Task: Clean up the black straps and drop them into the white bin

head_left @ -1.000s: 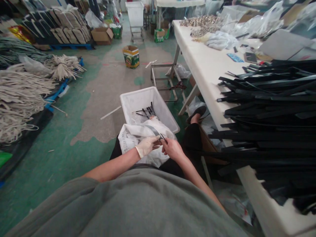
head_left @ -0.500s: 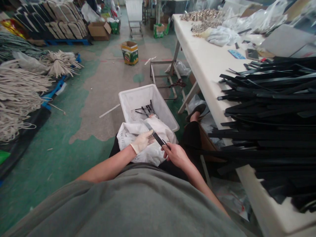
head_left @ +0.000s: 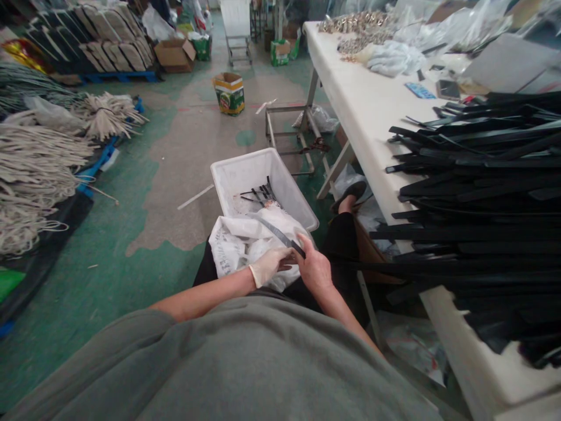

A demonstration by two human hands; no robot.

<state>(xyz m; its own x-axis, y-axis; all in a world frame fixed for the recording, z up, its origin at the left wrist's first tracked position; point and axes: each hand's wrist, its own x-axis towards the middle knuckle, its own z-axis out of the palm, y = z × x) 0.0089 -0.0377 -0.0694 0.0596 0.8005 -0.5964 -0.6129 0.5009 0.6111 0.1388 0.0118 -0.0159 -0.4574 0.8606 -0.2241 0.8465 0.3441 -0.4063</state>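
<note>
Now that the hands have drawn together, the dark strip (head_left: 279,233)'s near end sits btwn them over the white bag (head_left: 228,248); R hand (head_left: 316,270) pinches it, L hand (head_left: 267,266)'s fingers curl close, grip unclear.

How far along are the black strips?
Possibly done: the few black strips showing in the bin, though nothing confirms it.
In hand: one strip, pinched by the right hand, gloved left hand at its near end.
Left: apparently most, given the big pile on the table.
</note>
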